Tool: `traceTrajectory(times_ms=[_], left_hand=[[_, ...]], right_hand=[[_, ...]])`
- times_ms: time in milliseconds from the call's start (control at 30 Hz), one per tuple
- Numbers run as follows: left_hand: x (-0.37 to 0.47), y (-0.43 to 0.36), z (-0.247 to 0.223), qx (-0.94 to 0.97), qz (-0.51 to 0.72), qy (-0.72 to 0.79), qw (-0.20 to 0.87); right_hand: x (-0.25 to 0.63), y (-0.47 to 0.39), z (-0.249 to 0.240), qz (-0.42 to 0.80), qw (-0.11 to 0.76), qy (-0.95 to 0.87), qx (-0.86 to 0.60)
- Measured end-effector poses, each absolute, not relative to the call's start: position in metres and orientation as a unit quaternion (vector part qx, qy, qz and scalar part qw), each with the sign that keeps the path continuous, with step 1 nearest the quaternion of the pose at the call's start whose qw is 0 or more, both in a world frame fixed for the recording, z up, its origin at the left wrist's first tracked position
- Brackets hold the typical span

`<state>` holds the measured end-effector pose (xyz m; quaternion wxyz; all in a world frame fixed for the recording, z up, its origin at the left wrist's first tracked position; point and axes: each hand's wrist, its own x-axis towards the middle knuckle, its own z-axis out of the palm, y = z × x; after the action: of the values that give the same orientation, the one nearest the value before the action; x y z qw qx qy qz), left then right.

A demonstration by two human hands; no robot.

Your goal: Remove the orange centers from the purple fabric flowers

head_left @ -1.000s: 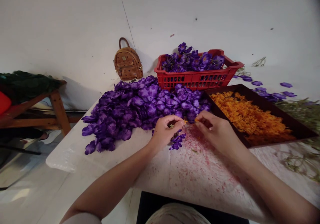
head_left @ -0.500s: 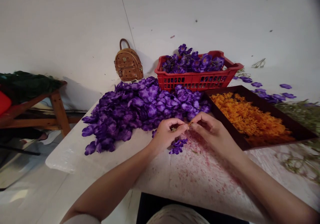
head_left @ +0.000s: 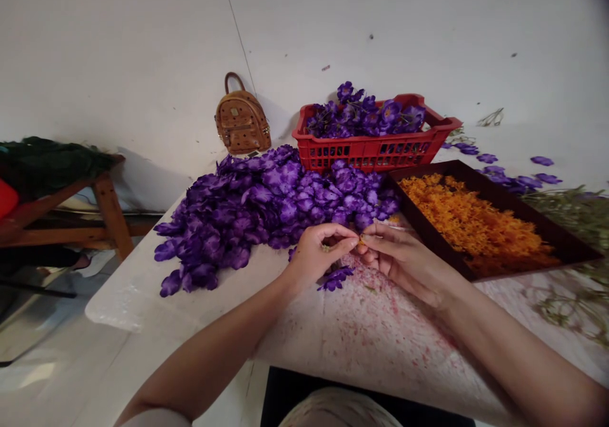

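My left hand (head_left: 320, 249) is closed in a pinch around an artificial flower stem, mostly hidden by the fingers. Purple blossoms (head_left: 335, 278) from it hang just below the palm. Meeting it fingertip to fingertip, my right hand (head_left: 397, 256) pinches a tiny yellow-orange flower centre (head_left: 361, 240) at the stem's end. A heap of loose purple petals (head_left: 257, 202) lies beyond the left hand. To the right of the right hand, a dark tray (head_left: 469, 273) holds orange flower centres (head_left: 480, 224).
Behind the petals stands a red plastic basket (head_left: 375, 154) with finished-looking purple flowers (head_left: 364, 113). A brown mini backpack (head_left: 242, 122) leans on the wall. Green stems (head_left: 571, 224) and stray purple petals (head_left: 518, 181) lie on the right. A wooden bench (head_left: 111, 214) is at the left.
My right hand has turned, its lower fingers now showing beneath the pinch. The purple blossoms under the left hand have shifted slightly. The view has moved a little.
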<state>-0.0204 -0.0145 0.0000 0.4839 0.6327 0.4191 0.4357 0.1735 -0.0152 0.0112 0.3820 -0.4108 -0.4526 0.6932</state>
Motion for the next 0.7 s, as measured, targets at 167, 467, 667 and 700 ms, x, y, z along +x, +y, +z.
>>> traceTrajectory(times_ms=[167, 467, 667, 700], left_hand=[[-0.022, -0.015, 0.002, 0.551, 0.444, 0.446, 0.548], [-0.032, -0.009, 0.002, 0.657, 0.382, 0.49, 0.426], [-0.039, 0.009, 0.005, 0.794, 0.221, 0.548, 0.144], [-0.038, 0.011, 0.004, 0.794, 0.201, 0.558, 0.132]], right_hand=[[0.168, -0.021, 0.01, 0.406, 0.397, -0.698, -0.436], [0.172, -0.022, 0.009, 0.156, 0.339, -0.824, -0.426], [0.183, -0.01, -0.001, 0.209, 0.382, -0.747, -0.501], [0.184, -0.009, -0.002, 0.22, 0.383, -0.742, -0.504]])
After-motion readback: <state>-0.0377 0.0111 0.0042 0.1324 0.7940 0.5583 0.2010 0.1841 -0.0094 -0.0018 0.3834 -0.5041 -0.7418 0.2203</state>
